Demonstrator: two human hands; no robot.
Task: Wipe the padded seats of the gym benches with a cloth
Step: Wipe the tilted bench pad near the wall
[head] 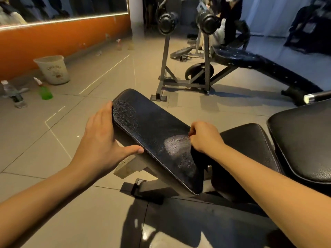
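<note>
One long black grained-leather padded seat point(152, 133) in the middle, tilted on a dark metal frame. One pale, streaky smear point(176, 143) on its surface toward the near right edge. One dark cloth point(198, 159) bunched at that same edge, draped over the side of the pad, clenched in the curled fingers of the right hand point(204, 136). Left hand point(103, 133) flat and spread at the far left corner of the seat, fingers straight along the short edge, thumb against the long near edge. Two hands well apart, one at each end of the pad.

Just right of the seat, a second black cushion point(250, 145); beside that, a third, larger black cushion point(304, 140) at the right border. Three pads close by in all.

Farther back, one long black slanted bench point(259, 63) joined to a grey metal rack point(206, 56) with two round black discs up high.

On the grey tiled floor point(53, 158) at left: one pale plastic bucket point(52, 69), one green spray bottle point(43, 90), one clear water bottle point(13, 94), all near an orange wall point(53, 38) under a mirror.
</note>
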